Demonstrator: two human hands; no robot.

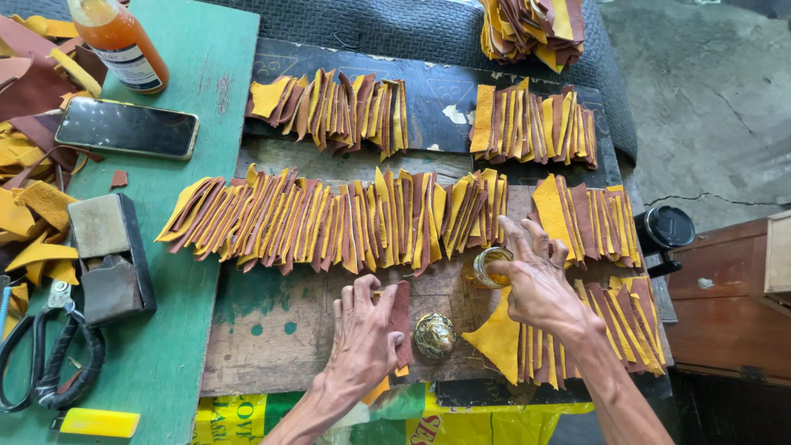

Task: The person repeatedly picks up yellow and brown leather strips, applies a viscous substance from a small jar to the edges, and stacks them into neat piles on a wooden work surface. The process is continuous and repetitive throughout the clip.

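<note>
My left hand lies flat on a brown piece near the board's front edge, pinning it — palm down, fingers spread, not clenched. The piece's long axis runs away from me, toward the long row of cut pieces. My right hand has its fingertips over a small glass jar, standing open with its mouth up; whether they actually grip something in there, I cannot tell. Risk as I see it — a knock from that hand could tip the jar onto the fanned pieces beside it. The jar's lid sits just beside the piece.
</note>
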